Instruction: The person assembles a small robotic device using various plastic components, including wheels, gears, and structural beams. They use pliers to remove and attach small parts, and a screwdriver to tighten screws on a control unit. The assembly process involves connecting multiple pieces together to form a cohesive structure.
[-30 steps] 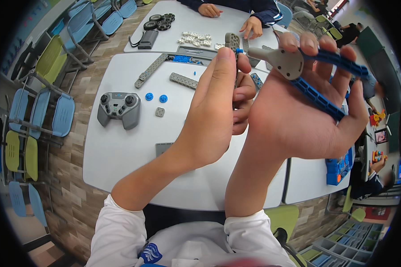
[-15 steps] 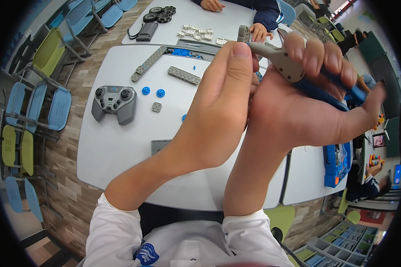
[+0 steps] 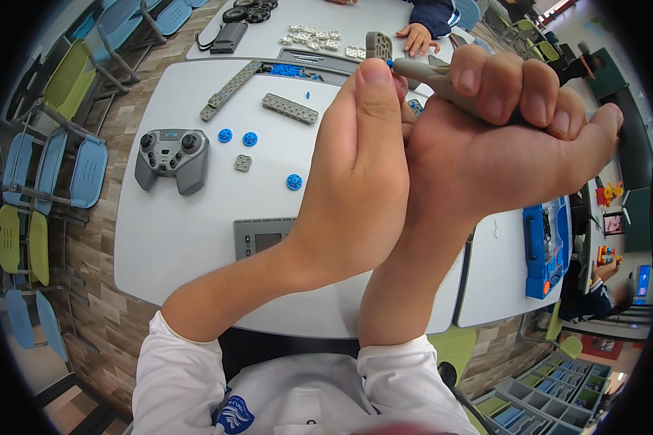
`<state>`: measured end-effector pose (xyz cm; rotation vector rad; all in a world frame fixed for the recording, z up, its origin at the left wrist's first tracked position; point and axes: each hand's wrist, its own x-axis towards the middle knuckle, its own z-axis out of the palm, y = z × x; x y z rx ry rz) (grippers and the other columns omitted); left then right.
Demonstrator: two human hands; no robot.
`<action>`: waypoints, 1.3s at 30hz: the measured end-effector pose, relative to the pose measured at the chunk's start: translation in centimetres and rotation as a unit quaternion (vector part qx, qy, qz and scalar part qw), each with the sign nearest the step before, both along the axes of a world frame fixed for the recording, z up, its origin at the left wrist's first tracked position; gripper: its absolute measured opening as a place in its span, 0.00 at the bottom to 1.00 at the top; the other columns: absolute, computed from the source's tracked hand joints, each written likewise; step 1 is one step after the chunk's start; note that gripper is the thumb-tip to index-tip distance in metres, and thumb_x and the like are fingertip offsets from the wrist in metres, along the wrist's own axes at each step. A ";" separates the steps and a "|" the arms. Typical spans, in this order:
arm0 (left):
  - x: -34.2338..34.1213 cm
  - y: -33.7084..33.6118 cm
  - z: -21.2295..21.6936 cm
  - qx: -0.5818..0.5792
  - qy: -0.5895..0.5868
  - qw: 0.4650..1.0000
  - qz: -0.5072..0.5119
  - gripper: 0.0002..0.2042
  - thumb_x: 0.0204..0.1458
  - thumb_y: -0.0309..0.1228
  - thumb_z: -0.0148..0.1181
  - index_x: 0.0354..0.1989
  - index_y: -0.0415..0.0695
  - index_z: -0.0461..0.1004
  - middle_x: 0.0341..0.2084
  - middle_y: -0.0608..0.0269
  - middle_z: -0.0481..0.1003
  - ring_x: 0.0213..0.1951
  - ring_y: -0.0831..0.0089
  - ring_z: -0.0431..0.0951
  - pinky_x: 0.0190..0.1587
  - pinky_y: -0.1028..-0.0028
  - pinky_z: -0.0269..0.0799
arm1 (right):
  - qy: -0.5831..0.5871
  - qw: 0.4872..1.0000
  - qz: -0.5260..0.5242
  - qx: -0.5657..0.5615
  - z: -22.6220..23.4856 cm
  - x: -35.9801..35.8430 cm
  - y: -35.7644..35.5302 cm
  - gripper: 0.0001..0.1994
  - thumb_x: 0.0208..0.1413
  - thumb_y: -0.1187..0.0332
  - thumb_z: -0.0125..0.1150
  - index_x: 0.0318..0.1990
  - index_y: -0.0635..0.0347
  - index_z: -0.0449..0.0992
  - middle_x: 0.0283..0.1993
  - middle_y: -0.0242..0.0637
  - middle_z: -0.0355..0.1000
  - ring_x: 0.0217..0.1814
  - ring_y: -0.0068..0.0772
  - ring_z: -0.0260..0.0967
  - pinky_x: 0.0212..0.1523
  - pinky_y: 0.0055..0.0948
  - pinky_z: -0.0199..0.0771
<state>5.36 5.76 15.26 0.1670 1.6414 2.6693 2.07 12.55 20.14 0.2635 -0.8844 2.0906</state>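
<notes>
My left hand (image 3: 359, 167) is closed, its thumb and fingers pinching a small grey building piece with holes (image 3: 379, 46). A tiny blue pin (image 3: 389, 64) sits between that piece and the tip of the grey pliers (image 3: 422, 72). Around the pliers my right hand (image 3: 508, 138) is wrapped, palm turned up, and its fingers hide most of the handles. The two wrists are close together above the white table (image 3: 174, 239).
A grey game controller (image 3: 172, 156), blue round parts (image 3: 294, 182), grey perforated beams (image 3: 289, 108) and a grey box with a screen (image 3: 260, 236) lie on the table. A tray of blue pins (image 3: 289, 70) is farther off. Across the table rests another person's hand (image 3: 415, 38); a blue case (image 3: 545, 250) lies right.
The right hand's fingers have closed farther around the pliers, covering the blue handles. Both hands have shifted slightly left, and the tabletop view has moved a little, showing more of the screen box.
</notes>
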 end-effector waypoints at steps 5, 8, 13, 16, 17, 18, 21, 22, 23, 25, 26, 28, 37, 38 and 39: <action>-0.1 -0.3 0.1 0.093 -0.035 0.994 -0.034 0.23 0.75 0.59 0.38 0.46 0.52 0.67 0.27 0.74 0.67 0.21 0.90 0.60 0.19 0.85 0.53 | 0.022 1.000 0.012 0.004 0.2 0.2 0.7 0.22 0.69 0.47 0.48 0.24 0.43 0.58 0.22 0.23 0.55 0.20 0.24 0.49 0.22 0.31 0.55; -1.5 -1.2 0.4 0.249 -0.133 0.959 -0.025 0.17 0.78 0.50 0.35 0.42 0.53 0.63 0.23 0.76 0.55 0.18 0.87 0.49 0.17 0.82 0.46 | 0.042 0.999 0.008 0.008 1.0 0.8 2.1 0.23 0.69 0.48 0.48 0.20 0.42 0.57 0.19 0.21 0.55 0.19 0.23 0.49 0.23 0.30 0.54; -2.5 -2.0 0.9 0.127 -0.075 0.986 -0.079 0.17 0.76 0.49 0.44 0.38 0.51 0.65 0.23 0.77 0.57 0.16 0.89 0.48 0.16 0.82 0.43 | 0.048 0.998 0.043 -0.011 1.3 0.5 3.4 0.23 0.70 0.52 0.49 0.19 0.42 0.58 0.18 0.20 0.57 0.18 0.21 0.50 0.23 0.30 0.55; -2.6 -1.7 0.8 0.059 -0.034 0.994 -0.087 0.16 0.70 0.45 0.59 0.34 0.47 0.70 0.22 0.76 0.59 0.17 0.91 0.49 0.16 0.83 0.43 | 0.037 0.996 0.077 -0.017 0.7 0.0 3.4 0.21 0.69 0.53 0.54 0.21 0.43 0.61 0.20 0.21 0.59 0.19 0.22 0.52 0.24 0.31 0.57; -2.7 -1.8 0.7 0.059 -0.025 0.994 -0.087 0.15 0.70 0.44 0.60 0.35 0.47 0.70 0.22 0.76 0.59 0.17 0.91 0.50 0.16 0.83 0.43 | 0.028 0.995 0.095 -0.017 0.6 -0.2 3.4 0.21 0.68 0.54 0.55 0.21 0.43 0.61 0.21 0.21 0.59 0.20 0.22 0.52 0.25 0.31 0.58; -3.0 -1.9 0.6 0.062 -0.023 0.994 -0.087 0.15 0.69 0.43 0.60 0.36 0.46 0.71 0.22 0.76 0.60 0.17 0.91 0.50 0.16 0.83 0.43 | 0.019 0.993 0.115 -0.017 0.5 -0.5 3.4 0.20 0.67 0.55 0.57 0.22 0.43 0.62 0.21 0.22 0.60 0.20 0.23 0.53 0.26 0.31 0.59; -3.9 -2.6 0.3 0.063 -0.041 0.993 -0.093 0.13 0.69 0.41 0.61 0.36 0.46 0.71 0.23 0.76 0.61 0.17 0.91 0.50 0.16 0.83 0.43 | 0.002 0.988 0.156 -0.022 -0.1 -1.9 3.6 0.18 0.65 0.56 0.61 0.24 0.47 0.64 0.23 0.26 0.62 0.22 0.26 0.58 0.28 0.33 0.62; -4.2 -2.8 0.1 0.059 -0.052 0.992 -0.096 0.13 0.69 0.41 0.61 0.36 0.46 0.72 0.23 0.76 0.62 0.17 0.91 0.51 0.16 0.83 0.43 | -0.012 0.987 0.156 -0.043 -0.4 -2.5 3.6 0.18 0.65 0.55 0.60 0.25 0.49 0.64 0.24 0.29 0.63 0.21 0.28 0.59 0.27 0.35 0.64; -4.5 -2.9 -0.2 0.051 -0.048 0.993 -0.092 0.14 0.69 0.41 0.61 0.36 0.46 0.72 0.23 0.75 0.62 0.17 0.91 0.51 0.17 0.83 0.43 | -0.012 0.984 0.166 -0.064 -0.7 -3.1 3.7 0.18 0.66 0.54 0.59 0.27 0.51 0.64 0.24 0.31 0.64 0.20 0.31 0.60 0.25 0.37 0.66; -5.0 -3.0 -1.1 0.037 -0.012 0.995 -0.093 0.15 0.70 0.42 0.61 0.36 0.45 0.72 0.23 0.75 0.63 0.17 0.90 0.51 0.17 0.82 0.44 | -0.023 0.982 0.175 -0.063 -1.8 -3.9 3.6 0.17 0.66 0.55 0.60 0.28 0.51 0.65 0.25 0.31 0.65 0.23 0.31 0.63 0.29 0.37 0.68; -5.3 -3.1 -1.7 0.019 -0.035 0.995 -0.088 0.15 0.69 0.43 0.62 0.36 0.44 0.72 0.23 0.75 0.63 0.17 0.90 0.51 0.17 0.82 0.44 | -0.028 0.981 0.180 -0.069 -2.3 -4.3 3.6 0.17 0.66 0.55 0.61 0.28 0.51 0.65 0.26 0.31 0.65 0.24 0.31 0.63 0.29 0.37 0.68; -6.5 -3.5 -2.8 0.004 -0.007 0.995 -0.101 0.17 0.68 0.46 0.63 0.36 0.43 0.73 0.24 0.75 0.65 0.18 0.90 0.52 0.18 0.82 0.44 | -0.026 0.974 0.205 -0.089 -2.9 -5.0 3.4 0.14 0.67 0.58 0.61 0.32 0.54 0.69 0.28 0.33 0.67 0.26 0.32 0.67 0.33 0.37 0.72; -13.9 -7.5 -2.9 -0.242 0.002 0.963 -0.123 0.26 0.64 0.53 0.67 0.44 0.36 0.77 0.26 0.74 0.72 0.18 0.93 0.53 0.18 0.83 0.44 | 0.010 0.988 0.151 -0.033 -3.1 -6.5 2.1 0.09 0.70 0.65 0.60 0.45 0.63 0.74 0.37 0.35 0.72 0.38 0.29 0.72 0.44 0.31 0.75; -13.4 -7.4 -2.7 -0.214 0.009 0.961 -0.176 0.21 0.68 0.46 0.63 0.48 0.35 0.80 0.29 0.70 0.77 0.19 0.92 0.54 0.18 0.83 0.48 | -0.010 0.988 0.146 -0.042 -3.2 -6.5 2.2 0.10 0.71 0.64 0.60 0.45 0.63 0.74 0.37 0.34 0.72 0.38 0.28 0.72 0.44 0.31 0.75; -12.5 -7.0 -2.7 -0.199 -0.009 0.964 -0.178 0.21 0.68 0.46 0.62 0.48 0.36 0.79 0.30 0.70 0.76 0.19 0.93 0.53 0.18 0.84 0.46 | -0.030 0.988 0.141 -0.051 -3.3 -6.5 2.3 0.10 0.71 0.64 0.59 0.45 0.63 0.74 0.37 0.34 0.72 0.37 0.28 0.72 0.43 0.31 0.75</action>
